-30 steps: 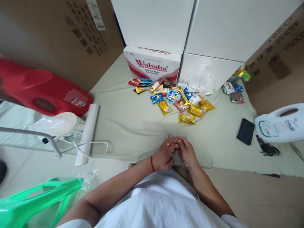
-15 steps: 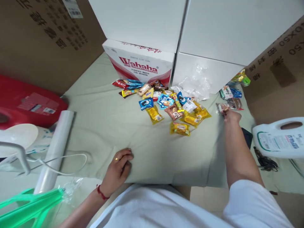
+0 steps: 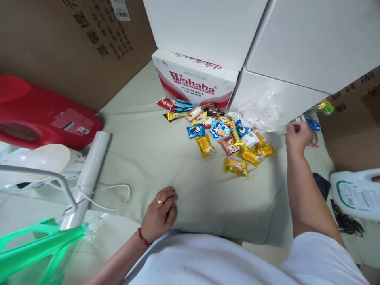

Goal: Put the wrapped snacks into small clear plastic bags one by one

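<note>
My left hand, with a ring and a red wrist cord, rests on the pale green sheet near its front edge, fingers curled loosely and holding nothing. My right hand is stretched far out to the right, over a small group of snack packets beside the white box; its fingers are blurred and whether they grip a packet is unclear. A pile of several colourful snack packets lies in the middle of the sheet, left of my right hand.
A Wahaha carton and white boxes stand at the back, cardboard boxes on both sides. A red jug, white roll, cable and green bag sit left. A white jug and dark phone lie right.
My hands, joined in front of me a second ago, have parted. The right hand reached out to the packets at the far right; the left dropped onto the sheet.
</note>
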{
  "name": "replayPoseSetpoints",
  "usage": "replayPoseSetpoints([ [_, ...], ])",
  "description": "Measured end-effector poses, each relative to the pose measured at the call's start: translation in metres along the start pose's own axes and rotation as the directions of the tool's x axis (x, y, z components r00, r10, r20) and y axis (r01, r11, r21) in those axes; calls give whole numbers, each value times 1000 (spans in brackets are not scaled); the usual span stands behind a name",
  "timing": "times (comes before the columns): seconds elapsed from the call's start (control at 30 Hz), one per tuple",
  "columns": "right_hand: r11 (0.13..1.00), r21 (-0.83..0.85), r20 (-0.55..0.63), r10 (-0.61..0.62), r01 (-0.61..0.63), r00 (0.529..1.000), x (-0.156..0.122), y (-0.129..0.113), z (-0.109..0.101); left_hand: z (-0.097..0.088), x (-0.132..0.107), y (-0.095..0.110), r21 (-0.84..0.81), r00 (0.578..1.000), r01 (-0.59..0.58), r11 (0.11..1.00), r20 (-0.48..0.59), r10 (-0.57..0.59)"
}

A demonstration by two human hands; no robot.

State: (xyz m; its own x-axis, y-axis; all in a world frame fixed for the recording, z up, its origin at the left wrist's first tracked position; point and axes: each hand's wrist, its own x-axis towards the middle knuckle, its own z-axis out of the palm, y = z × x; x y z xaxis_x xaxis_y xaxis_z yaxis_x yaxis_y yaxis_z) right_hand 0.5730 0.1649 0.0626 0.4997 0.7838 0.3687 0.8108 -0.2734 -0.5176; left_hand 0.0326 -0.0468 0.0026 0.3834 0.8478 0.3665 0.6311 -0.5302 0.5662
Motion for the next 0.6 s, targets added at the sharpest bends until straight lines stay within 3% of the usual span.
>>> replayPoseSetpoints([
  [0.07, 981, 72, 139, -187, 178, 972, -12, -37, 10, 2, -1, -1, -14, 1000, 1, 1000, -1, -1],
  [0.13, 958, -11, 278, -273, 288, 921, -20, -72, 28, 4, -3, -1, -16, 1000, 1, 1000, -5, -1],
  [0.27, 956, -249, 416, -41, 157, 908, -23, -118, 62, 8, -8, -3, -22, 1000, 8, 1000, -2, -8],
  [0.37, 955, -275, 425, 21, 107, 905, -22, -130, 68, 7, -11, -3, -73, 1000, 27, 997, 7, -26],
  [0.6, 968, -242, 324, 20, 62, 946, -24, -131, 38, 0, -12, -7, -225, 992, 106, 969, -46, -119],
])
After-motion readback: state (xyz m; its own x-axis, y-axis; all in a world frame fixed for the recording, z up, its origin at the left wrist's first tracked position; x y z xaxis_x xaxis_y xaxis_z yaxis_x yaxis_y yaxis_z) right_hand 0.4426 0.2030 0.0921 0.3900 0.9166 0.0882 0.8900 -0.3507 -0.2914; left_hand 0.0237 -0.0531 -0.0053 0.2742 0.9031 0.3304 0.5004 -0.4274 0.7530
